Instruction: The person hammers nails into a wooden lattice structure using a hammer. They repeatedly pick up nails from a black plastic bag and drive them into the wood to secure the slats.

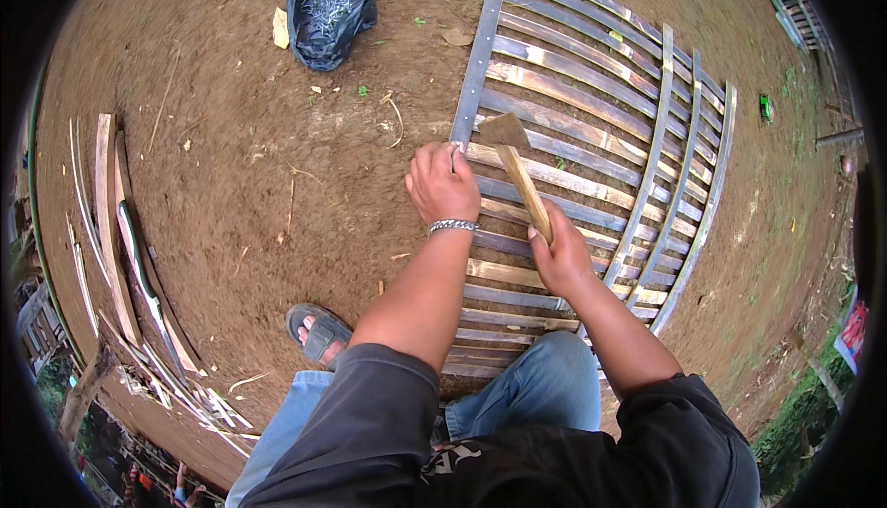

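Head view: one right hand (560, 257) wraps around the handle of one short wooden-handled tool with a flat, dull metal head (525, 180), its head above the slats. One left hand (443, 183), fingers curled, meets the rail's end with thumb and forefinger; whether it pinches anything cannot be told. One silver chain bracelet (453, 225) circles that wrist. The left forearm reaches up from below; the right angles inward over the slats.

Beneath both lies one weathered, slatted bamboo panel (591, 101) on brown soil, with one dark grey side rail (481, 50) and three crosspieces (666, 101); its slats exceed a dozen, an exact count blocked by the hands and one blue-jeaned knee (545, 383).

Farther out, one black plastic bag (358, 29) holds many thin metal nails (328, 5). One grey strapped sandal (323, 334) stands left, near long brown wooden strips (111, 221).
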A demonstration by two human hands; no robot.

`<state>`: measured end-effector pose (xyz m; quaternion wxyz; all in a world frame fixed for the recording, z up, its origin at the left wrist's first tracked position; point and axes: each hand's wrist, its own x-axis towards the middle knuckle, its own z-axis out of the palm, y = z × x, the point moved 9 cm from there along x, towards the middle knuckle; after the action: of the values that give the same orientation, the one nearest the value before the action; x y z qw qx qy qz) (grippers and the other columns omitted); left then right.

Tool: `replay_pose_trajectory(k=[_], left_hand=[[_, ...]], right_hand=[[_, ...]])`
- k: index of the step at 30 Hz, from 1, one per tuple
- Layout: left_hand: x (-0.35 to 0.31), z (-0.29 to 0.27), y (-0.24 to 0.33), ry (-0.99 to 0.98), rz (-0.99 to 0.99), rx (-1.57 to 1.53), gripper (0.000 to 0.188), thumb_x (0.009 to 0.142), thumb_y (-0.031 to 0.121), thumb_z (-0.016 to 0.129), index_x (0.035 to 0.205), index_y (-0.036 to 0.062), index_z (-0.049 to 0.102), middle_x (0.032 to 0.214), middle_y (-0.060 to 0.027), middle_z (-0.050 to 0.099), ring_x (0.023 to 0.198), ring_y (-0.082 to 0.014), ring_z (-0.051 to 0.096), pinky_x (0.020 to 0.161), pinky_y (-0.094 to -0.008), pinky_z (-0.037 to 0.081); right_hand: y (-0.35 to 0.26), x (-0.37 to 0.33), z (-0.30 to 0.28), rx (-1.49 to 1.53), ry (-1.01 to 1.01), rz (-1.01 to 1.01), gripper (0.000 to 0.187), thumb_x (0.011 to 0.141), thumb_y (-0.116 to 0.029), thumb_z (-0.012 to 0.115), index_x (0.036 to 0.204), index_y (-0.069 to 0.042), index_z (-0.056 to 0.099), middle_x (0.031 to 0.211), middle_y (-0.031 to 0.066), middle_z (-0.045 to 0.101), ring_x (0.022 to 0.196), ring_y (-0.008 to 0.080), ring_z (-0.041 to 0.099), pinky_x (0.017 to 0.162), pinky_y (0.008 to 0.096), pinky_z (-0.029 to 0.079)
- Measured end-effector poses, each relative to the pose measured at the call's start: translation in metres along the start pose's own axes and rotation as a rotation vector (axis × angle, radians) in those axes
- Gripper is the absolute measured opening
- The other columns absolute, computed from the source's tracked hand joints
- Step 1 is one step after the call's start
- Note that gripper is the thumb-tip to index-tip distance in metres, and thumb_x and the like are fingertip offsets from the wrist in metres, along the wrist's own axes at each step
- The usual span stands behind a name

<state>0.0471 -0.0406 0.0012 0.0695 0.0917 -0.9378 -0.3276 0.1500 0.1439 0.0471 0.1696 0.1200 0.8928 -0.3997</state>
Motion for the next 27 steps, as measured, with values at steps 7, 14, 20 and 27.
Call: replay_pose_trajectory(k=[7,14,20,27], left_hand=[[0.000,-0.002,0.000,0.025,0.019,-0.041,0.013,0.089,0.018,0.069,0.097,0.0099,0.073,0.107,-0.0078,0.067,0.106,-0.0299,0.062,0.090,-0.0450,0.045],[0.001,-0.003,0.000,0.056,0.040,-0.040,0.010,0.087,0.016,0.069,0.095,0.0102,0.071,0.106,-0.0066,0.067,0.104,-0.0291,0.063,0.088,-0.0447,0.045],[0.002,-0.004,0.001,0.048,0.038,-0.046,0.008,0.087,0.014,0.069,0.094,0.0108,0.070,0.106,-0.0061,0.067,0.103,-0.0292,0.063,0.089,-0.0446,0.045],[0.001,-0.003,-0.001,0.024,0.014,-0.037,0.008,0.087,0.015,0.070,0.094,0.0111,0.070,0.107,-0.0047,0.067,0.104,-0.0285,0.063,0.089,-0.0444,0.044]], right_hand=[[-0.017,0.008,0.006,-0.099,-0.028,-0.097,0.048,0.099,-0.013,0.059,0.144,-0.007,0.044,0.135,0.0250,0.060,0.116,0.0462,0.061,0.096,0.0498,0.052],[-0.036,0.012,0.000,-0.145,0.022,-0.197,0.051,0.098,-0.011,0.060,0.146,-0.008,0.044,0.131,0.0231,0.062,0.110,0.0448,0.064,0.089,0.0486,0.055],[-0.031,0.013,-0.001,-0.216,-0.007,-0.218,0.055,0.095,-0.009,0.061,0.147,-0.012,0.044,0.124,0.0224,0.064,0.099,0.0450,0.066,0.081,0.0499,0.056],[-0.030,0.017,-0.004,-0.253,-0.038,-0.202,0.057,0.093,-0.006,0.062,0.147,-0.012,0.045,0.125,0.0226,0.064,0.100,0.0451,0.066,0.083,0.0493,0.056]])
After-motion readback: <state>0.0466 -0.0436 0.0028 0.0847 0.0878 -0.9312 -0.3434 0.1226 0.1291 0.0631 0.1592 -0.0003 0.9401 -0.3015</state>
